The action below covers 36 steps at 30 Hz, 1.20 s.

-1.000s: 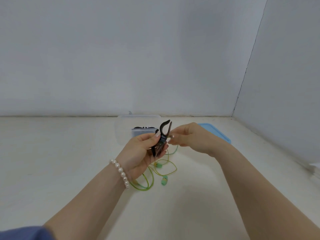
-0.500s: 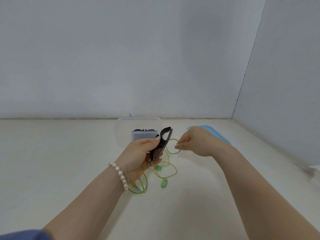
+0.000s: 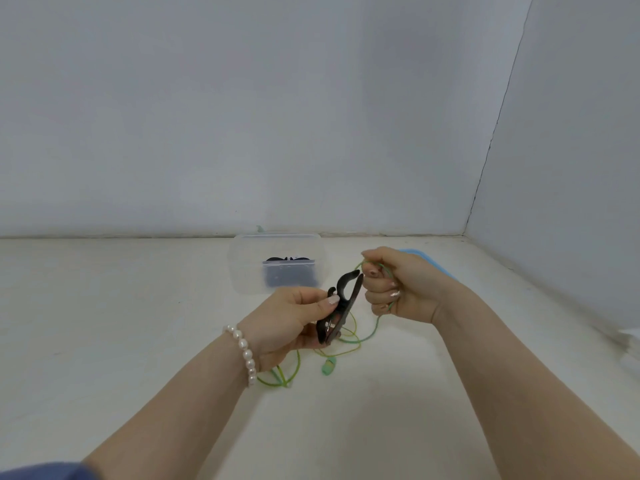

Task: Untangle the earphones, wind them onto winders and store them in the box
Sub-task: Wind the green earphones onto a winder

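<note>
My left hand [image 3: 289,320] grips a black cable winder [image 3: 341,306] above the table, its forked tip pointing up and to the right. My right hand [image 3: 398,285] is curled round the green-yellow earphone cable [image 3: 349,341] just right of the winder's tip. The cable runs down from that hand past the winder to loose loops on the table. A green earbud [image 3: 328,367] lies below the winder. Behind stands the clear plastic box [image 3: 242,271] with a dark wound earphone [image 3: 289,271] inside.
A blue lid [image 3: 440,268] lies behind my right hand, mostly hidden by it. White walls close the table at the back and on the right. A pearl bracelet [image 3: 244,355] is on my left wrist.
My right hand has drawn the cable up and closed into a fist round it beside the winder's tip. The left hand tilted the winder further to the right.
</note>
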Each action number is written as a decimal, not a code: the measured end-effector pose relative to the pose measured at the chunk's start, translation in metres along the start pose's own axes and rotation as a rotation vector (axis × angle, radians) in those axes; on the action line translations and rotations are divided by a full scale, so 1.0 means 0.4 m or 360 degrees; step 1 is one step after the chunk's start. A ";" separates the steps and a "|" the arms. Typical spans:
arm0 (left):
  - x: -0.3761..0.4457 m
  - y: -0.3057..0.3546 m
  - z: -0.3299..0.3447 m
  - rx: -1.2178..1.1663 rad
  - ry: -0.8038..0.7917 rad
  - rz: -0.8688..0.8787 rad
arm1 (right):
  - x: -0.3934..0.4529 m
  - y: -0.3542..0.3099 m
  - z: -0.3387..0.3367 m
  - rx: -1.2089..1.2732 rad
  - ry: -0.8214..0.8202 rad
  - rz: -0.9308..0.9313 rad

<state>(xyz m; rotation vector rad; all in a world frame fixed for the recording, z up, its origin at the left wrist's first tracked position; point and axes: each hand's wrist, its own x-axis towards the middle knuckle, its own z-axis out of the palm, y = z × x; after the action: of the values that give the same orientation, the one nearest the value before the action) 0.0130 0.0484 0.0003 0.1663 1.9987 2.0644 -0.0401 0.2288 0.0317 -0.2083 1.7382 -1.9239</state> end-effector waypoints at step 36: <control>0.013 -0.010 -0.015 -0.0085 0.0082 -0.0114 | 0.005 0.031 0.028 -0.0814 -0.0159 0.0083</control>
<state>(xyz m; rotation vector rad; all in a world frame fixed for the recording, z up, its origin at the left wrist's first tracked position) 0.0067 0.0443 -0.0045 0.0312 1.9464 2.0953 -0.0334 0.2176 0.0211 -0.4283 2.1119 -1.3751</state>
